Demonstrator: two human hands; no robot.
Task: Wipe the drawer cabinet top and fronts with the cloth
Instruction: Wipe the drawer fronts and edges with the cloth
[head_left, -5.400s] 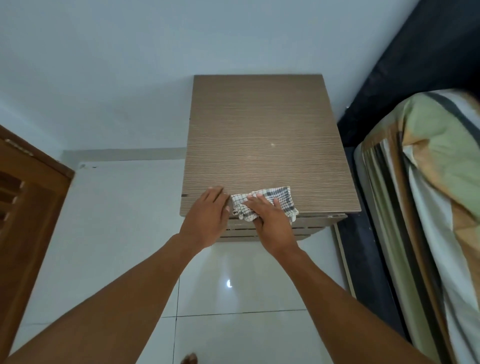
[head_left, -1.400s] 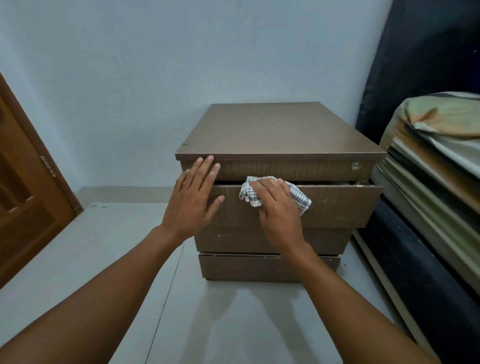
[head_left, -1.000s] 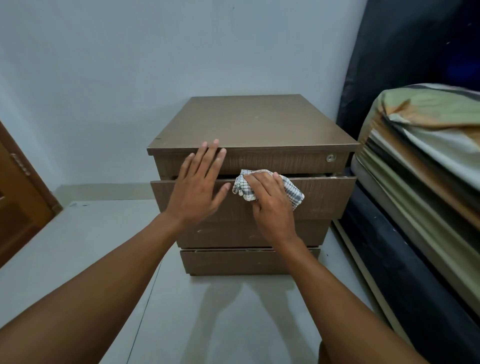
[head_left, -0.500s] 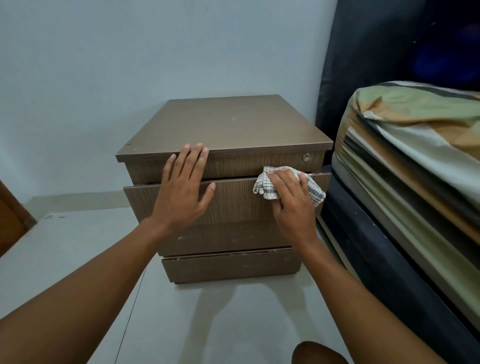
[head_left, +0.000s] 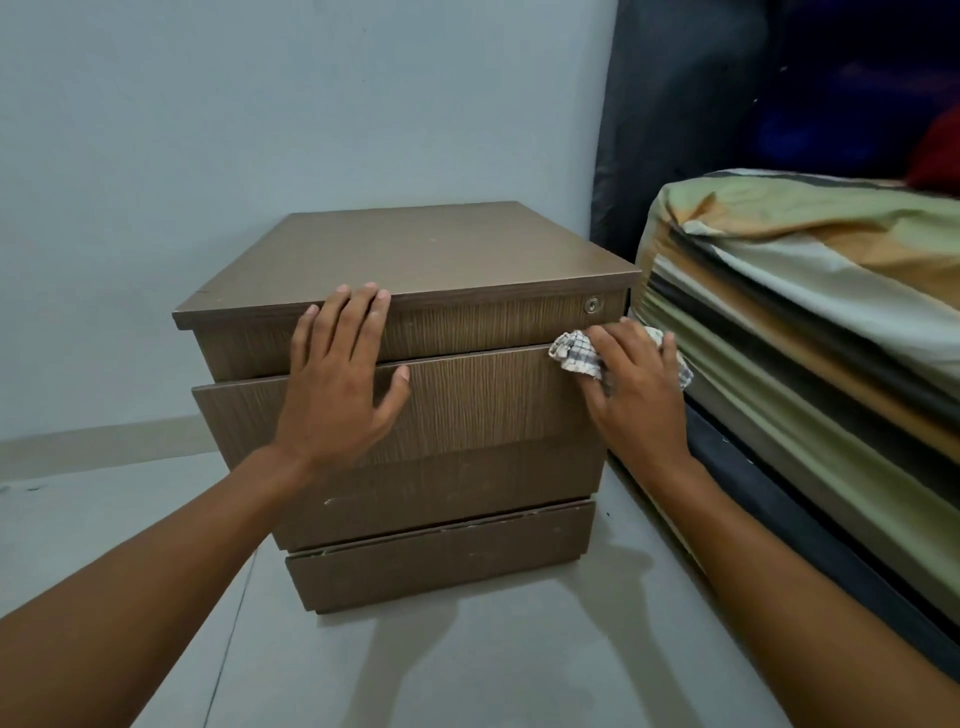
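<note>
A brown wood-grain drawer cabinet (head_left: 415, 254) stands on the floor against the wall, with several drawer fronts stacked below its top. My left hand (head_left: 337, 379) lies flat, fingers spread, across the top two drawer fronts near the middle. My right hand (head_left: 639, 395) presses a crumpled checked cloth (head_left: 574, 356) against the upper right corner of the second drawer front (head_left: 483, 400). A small round lock (head_left: 592, 305) sits on the top drawer front just above the cloth.
A mattress with a striped green, orange and dark cover (head_left: 810, 322) lies close to the cabinet's right side. A dark headboard (head_left: 727, 93) rises behind it. The pale wall (head_left: 260, 104) is behind the cabinet and grey floor tiles (head_left: 467, 670) are in front.
My right hand has slid the cloth rightward along the second drawer front to its right edge. My left hand has stayed flat on the fronts. Earlier the cloth was on the cabinet top.
</note>
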